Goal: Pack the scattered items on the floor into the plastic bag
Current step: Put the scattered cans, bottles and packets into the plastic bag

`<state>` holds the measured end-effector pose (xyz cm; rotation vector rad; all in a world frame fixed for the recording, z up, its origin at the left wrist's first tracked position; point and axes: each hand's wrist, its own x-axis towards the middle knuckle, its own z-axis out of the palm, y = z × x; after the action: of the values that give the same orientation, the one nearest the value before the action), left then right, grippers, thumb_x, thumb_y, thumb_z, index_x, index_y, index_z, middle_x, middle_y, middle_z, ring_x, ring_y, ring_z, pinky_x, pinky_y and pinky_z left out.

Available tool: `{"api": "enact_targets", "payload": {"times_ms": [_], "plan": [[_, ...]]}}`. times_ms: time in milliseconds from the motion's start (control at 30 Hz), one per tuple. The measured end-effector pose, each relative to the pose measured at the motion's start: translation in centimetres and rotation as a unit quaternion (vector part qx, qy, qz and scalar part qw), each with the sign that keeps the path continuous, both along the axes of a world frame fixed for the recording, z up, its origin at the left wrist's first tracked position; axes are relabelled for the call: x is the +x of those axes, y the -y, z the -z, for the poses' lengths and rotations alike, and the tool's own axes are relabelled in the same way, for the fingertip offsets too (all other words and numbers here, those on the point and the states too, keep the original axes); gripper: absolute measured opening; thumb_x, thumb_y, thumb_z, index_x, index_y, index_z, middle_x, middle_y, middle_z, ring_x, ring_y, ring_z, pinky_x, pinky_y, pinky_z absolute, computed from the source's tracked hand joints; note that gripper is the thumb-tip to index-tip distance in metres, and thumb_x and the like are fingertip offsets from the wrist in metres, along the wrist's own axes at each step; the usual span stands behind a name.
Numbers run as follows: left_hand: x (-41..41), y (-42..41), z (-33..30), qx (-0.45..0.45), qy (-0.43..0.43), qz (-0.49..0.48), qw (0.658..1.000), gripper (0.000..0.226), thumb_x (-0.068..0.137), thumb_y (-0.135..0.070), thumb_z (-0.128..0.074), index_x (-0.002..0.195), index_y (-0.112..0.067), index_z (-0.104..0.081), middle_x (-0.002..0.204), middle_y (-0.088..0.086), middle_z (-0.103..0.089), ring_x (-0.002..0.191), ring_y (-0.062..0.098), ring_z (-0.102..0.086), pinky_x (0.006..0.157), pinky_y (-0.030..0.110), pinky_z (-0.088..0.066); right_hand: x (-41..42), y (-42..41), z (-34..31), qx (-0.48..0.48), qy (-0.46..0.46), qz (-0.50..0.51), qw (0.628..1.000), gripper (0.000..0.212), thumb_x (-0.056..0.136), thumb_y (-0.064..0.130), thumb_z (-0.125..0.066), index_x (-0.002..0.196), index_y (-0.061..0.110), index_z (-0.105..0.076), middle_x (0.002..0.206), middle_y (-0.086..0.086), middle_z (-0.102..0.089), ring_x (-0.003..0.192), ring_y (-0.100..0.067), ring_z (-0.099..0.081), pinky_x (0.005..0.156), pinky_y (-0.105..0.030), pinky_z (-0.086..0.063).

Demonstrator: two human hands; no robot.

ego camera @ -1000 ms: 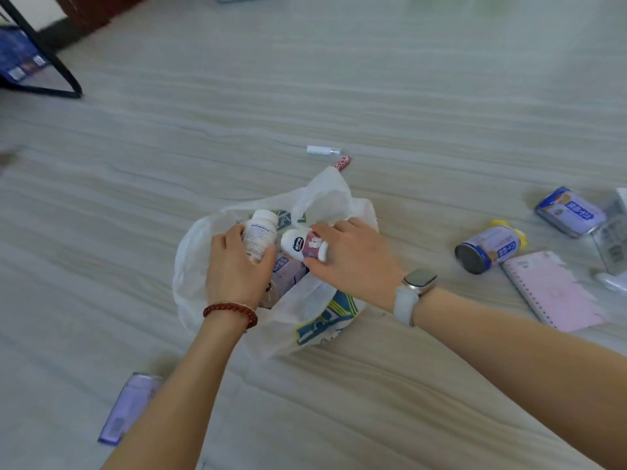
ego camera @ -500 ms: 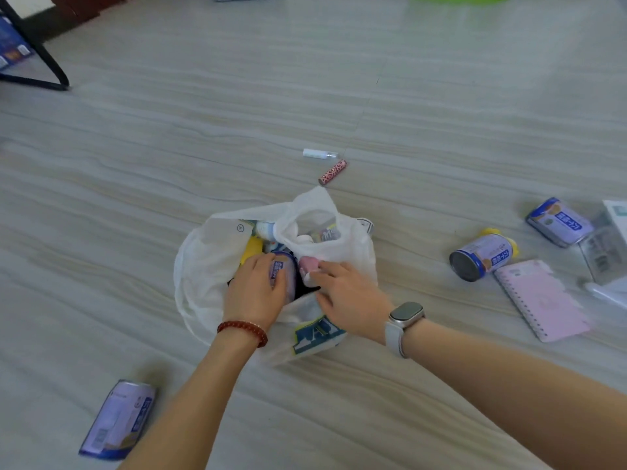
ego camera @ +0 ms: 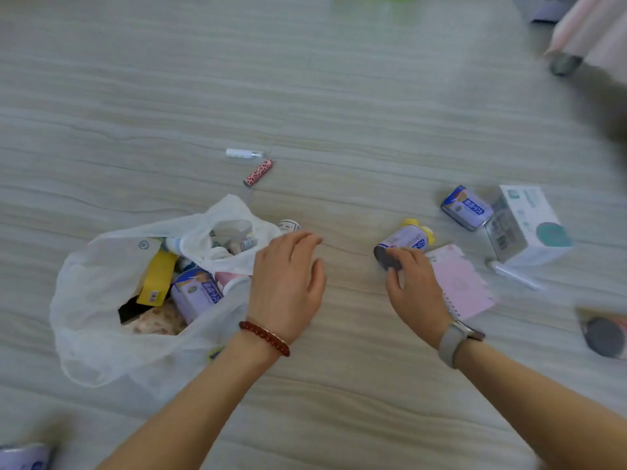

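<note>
The white plastic bag [ego camera: 101, 337] lies open on the floor at the left, with a lilac can [ego camera: 196, 293], a yellow box [ego camera: 157, 278] and small bottles inside. My left hand [ego camera: 286, 283] hovers open just right of the bag's mouth, holding nothing. My right hand [ego camera: 415, 290] reaches a lilac can with a yellow cap [ego camera: 405, 240] lying on its side; the fingertips touch its dark bottom end, and no closed grip shows. A pink notebook [ego camera: 461, 283] lies partly under that hand.
A white tube [ego camera: 242, 153] and a pink spotted tube [ego camera: 258, 172] lie beyond the bag. Another lilac can [ego camera: 466, 206], a white box [ego camera: 529, 225] and a pen [ego camera: 515, 274] sit at the right. More cans lie at the right edge [ego camera: 605, 335] and bottom left [ego camera: 23, 457].
Both hands have left the bag after dropping the two bottles in. My right hand swung right to the yellow-capped can; the view shifted right.
</note>
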<state>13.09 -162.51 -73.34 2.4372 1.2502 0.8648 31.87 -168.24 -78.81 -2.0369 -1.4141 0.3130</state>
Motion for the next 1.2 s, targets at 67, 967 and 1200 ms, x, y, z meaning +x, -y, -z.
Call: {"api": "enact_targets", "payload": {"times_ms": [67,967,1200], "plan": [[3.0,0.5,1.2,-0.027,-0.035,0.059,0.997,0.036,0.079,-0.024,-0.042,0.106,-0.009,-0.059,0.103,0.009,-0.065,0.095,0.02,-0.057,0.077,0.035,-0.052,3.9,1.1,1.5,-0.077,-0.001,0.09,0.993,0.031,0.085,0.006,-0.051,0.115,0.0,-0.054,0.115,-0.023,-0.055,0.109,-0.038,-0.047,0.093,-0.039,-0.036],[14.9,-2.8,9.3,-0.261,-0.147,0.029,0.954,0.065,0.07,-0.04,-0.07,0.123,-0.016,-0.043,0.111,0.008,-0.055,0.098,0.024,-0.052,0.077,0.03,-0.043,11.6,5.7,6.4,-0.288,0.273,-0.001,0.918,0.042,0.047,0.02,-0.071,0.084,0.003,-0.062,0.074,-0.015,-0.064,0.062,-0.029,-0.062,0.038,-0.029,-0.046],[6.6,-1.0,2.0,-0.208,-0.069,0.044,0.975,0.052,0.066,-0.041,-0.072,0.109,-0.025,-0.048,0.09,-0.004,-0.058,0.081,0.015,-0.055,0.064,0.024,-0.046,8.9,3.3,-0.2,-0.169,0.055,0.019,0.984,0.026,0.094,0.019,-0.036,0.114,0.007,-0.048,0.095,-0.019,-0.065,0.084,-0.042,-0.059,0.07,-0.044,-0.046]]}}
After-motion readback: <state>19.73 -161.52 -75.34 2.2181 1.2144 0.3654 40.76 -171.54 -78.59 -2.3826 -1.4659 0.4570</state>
